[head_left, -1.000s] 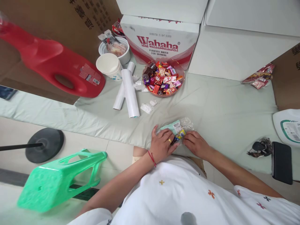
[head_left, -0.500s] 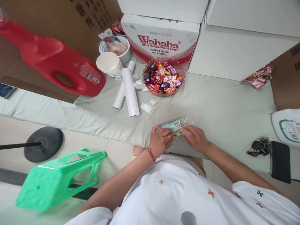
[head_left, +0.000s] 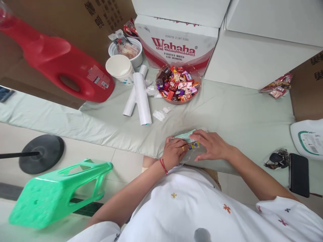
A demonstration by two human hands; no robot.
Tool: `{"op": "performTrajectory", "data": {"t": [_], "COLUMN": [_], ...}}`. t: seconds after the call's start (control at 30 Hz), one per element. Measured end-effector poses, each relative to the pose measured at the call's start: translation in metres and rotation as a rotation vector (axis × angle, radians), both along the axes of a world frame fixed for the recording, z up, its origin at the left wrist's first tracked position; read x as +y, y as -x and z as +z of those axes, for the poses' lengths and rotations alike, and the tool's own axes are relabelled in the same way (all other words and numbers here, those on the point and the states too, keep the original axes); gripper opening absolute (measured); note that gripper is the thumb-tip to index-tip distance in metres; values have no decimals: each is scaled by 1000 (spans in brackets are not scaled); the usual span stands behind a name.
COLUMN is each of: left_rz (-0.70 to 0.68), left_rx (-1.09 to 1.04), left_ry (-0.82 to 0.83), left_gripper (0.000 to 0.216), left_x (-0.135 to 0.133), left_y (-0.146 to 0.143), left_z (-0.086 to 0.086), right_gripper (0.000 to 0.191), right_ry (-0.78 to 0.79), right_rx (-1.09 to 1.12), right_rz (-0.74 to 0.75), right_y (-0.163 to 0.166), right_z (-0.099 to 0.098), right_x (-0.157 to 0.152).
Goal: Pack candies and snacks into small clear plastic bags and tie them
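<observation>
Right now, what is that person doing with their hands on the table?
A person in a white shirt has both hands on a small packet in clear wrap at the near edge of the table. The left hand pinches its end; the right hand lies flat on top of it. Further back sit a bowl of sweets, two white rolls and a big red jug. A phone and keys lie off to the right.

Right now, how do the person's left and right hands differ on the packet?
The left hand is curled, pinching the packet at its left end; the right hand lies flatter, fingers spread over it. The left hand wears a gold ring and red wrist cord; the right hand is bare. Both touch the packet.
</observation>
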State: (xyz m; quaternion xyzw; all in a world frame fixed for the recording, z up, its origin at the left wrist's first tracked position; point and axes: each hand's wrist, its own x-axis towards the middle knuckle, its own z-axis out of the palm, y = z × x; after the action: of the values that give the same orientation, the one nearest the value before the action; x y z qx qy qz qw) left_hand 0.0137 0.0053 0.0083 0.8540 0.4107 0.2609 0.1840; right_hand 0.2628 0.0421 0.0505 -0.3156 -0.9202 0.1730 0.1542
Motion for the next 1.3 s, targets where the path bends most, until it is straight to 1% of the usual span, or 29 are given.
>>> {"op": "performTrajectory", "data": {"t": [0.03,0.1,0.13,0.3,0.37,0.43,0.53,0.6,0.63,0.7,0.73,0.77,0.8,0.87,0.9,1.0,1.07,1.17,1.23,1.27,1.3], "left_rz": [2,11,16,1,-23,-34,-48,-57,-62,-53,-37,-12,22,118,178,386,514,626,662,639,565], "left_rx": [-7,-22,-29,-5,10,-14,-121,-185,-194,-163,-129,-93,-66,-48,-54,-34,56,199,220,211,203], "left_ry": [-2,-8,-15,-54,-39,4,113,163,164,112,76,48,31,37,54,88,84,55,-23,-91,-163], "left_gripper": [20,19,19,21,24,29,41,46,51,72,78,76,63,29,24,36,40,36,24,19,22], "left_x": [0,1,1,1,1,1,0,-5,-8,-15,-18,-20,-22,-20,-17,-6,2,8,8,8,8], "left_y": [0,0,0,0,1,6,20,28,31,32,30,27,24,17,14,8,6,8,10,12,13], "left_z": [0,0,0,-3,-3,-2,2,4,4,3,2,1,0,-2,-3,-6,-9,-13,-15,-15,-15], "right_gripper": [65,33,26,23,22,22,19,16,15,15,16,16,16,17,17,18,16,15,16,16,16], "right_ry": [-8,-1,9,38,70,147,265,298,299,282,269,255,242,216,204,185,185,180,192,208,234], "right_rx": [-55,-112,-107,47,108,152,169,163,161,156,155,156,157,159,161,172,183,194,198,203,212], "right_rz": [20,39,42,63,33,-18,-94,-122,-131,-154,-166,-173,-174,-170,-170,-179,-182,-177,-182,-186,-187], "right_y": [-3,-5,-5,5,11,17,23,26,27,29,29,30,30,30,30,30,30,30,30,30,29], "right_z": [-1,-3,-5,-12,-16,-21,-28,-31,-33,-35,-36,-37,-38,-39,-39,-39,-39,-41,-42,-42,-42], "right_x": [-2,-4,-3,11,16,19,21,22,22,22,22,22,21,20,20,18,18,17,17,16,17]}}
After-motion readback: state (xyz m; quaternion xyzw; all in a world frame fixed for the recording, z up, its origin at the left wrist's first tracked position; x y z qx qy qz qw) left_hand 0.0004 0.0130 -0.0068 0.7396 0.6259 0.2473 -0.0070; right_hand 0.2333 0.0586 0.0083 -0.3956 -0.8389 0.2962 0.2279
